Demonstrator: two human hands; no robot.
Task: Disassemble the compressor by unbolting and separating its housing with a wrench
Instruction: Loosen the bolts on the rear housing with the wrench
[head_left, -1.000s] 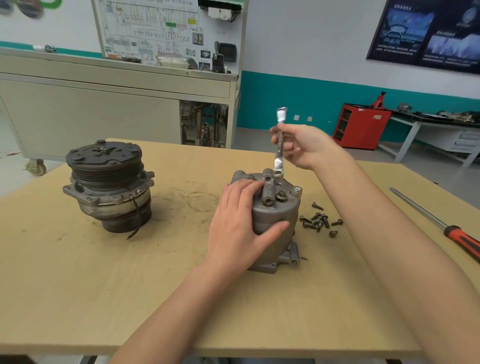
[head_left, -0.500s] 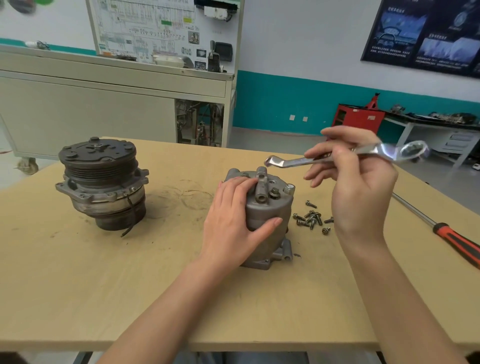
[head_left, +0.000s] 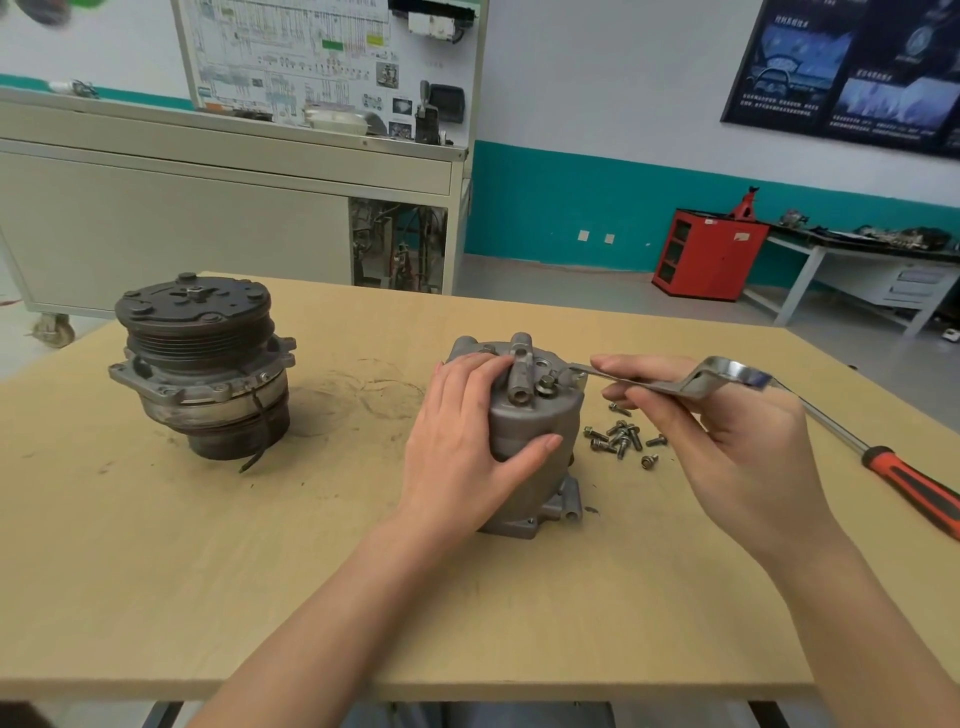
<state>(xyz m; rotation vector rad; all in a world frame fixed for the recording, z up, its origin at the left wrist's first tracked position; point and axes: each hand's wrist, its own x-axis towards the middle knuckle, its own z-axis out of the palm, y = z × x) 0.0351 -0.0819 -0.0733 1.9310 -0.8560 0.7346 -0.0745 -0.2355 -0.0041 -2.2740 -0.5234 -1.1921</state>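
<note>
While the left hand (head_left: 470, 441) clasps the grey housing (head_left: 535, 431) standing mid-table (head_left: 156, 571), the right hand (head_left: 727, 447) pinches a wrench (head_left: 670, 382) held level, its far end at the housing's top right edge. Loose bolts (head_left: 621, 439) lie just beside; a pulley section (head_left: 202, 364) sits well left, a screwdriver (head_left: 904, 478) right.

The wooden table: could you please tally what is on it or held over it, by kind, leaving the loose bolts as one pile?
Compressor parts: 2, the pulley half and the grey housing
Wrenches: 1
Screwdrivers: 1
Piles of loose bolts: 1
Total: 5
</note>
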